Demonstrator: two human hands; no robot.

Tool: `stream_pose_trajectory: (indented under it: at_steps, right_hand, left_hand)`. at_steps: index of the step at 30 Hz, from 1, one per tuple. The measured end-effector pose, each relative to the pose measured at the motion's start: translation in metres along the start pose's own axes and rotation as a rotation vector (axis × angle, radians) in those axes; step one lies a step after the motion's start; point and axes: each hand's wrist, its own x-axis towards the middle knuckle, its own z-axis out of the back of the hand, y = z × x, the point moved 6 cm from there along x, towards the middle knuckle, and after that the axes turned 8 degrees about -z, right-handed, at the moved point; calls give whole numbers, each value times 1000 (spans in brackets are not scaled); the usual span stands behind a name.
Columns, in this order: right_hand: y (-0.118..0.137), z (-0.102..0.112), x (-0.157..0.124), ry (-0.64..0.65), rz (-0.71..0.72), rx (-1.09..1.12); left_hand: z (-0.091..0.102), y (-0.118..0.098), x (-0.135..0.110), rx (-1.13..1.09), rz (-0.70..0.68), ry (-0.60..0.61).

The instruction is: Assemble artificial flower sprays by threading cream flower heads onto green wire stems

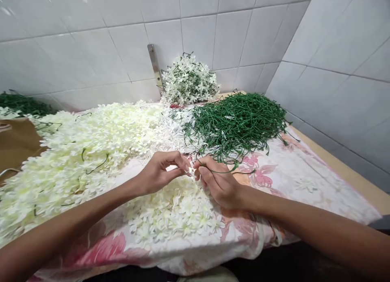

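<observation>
My left hand (160,172) and my right hand (217,182) meet above the floral cloth (304,184), fingertips pinched together. Between them sits a small white artificial flower (191,171). My right hand also grips a thin green stem (231,171) that trails to the right. Just below the hands lies a small heap of loose white flowers (173,213). A tangled pile of green stems (237,123) lies just beyond my right hand.
A large mass of white flowers (85,152) covers the left of the table. A finished bunch of white flowers on stems (189,81) leans against the tiled wall at the back. Brown paper (15,140) lies far left. The table's wooden edge (350,176) runs along the right wall.
</observation>
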Motion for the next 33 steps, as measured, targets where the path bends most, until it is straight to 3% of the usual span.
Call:
stream_pose_trajectory:
  at_steps: [5, 12, 19, 25, 29, 33]
  right_hand:
    - [-5, -5, 0, 29, 8, -103]
    - [-11, -5, 0, 34, -55, -52]
    - [-4, 2, 0, -76, 8, -159]
    - [-13, 2, 1, -56, -147, 38]
    - [-23, 1, 0, -73, -265, 215]
    - [-23, 1, 1, -78, -267, 222]
  left_hand:
    - [-3, 8, 2, 97, -63, 3]
    - [-13, 13, 1, -124, 89, -1]
    - [-19, 19, -5, 44, 192, -97]
    - [-20, 26, -4, -278, 267, -182]
    - [-14, 27, -5, -304, 276, -211]
    - [-7, 23, -4, -238, 221, -237]
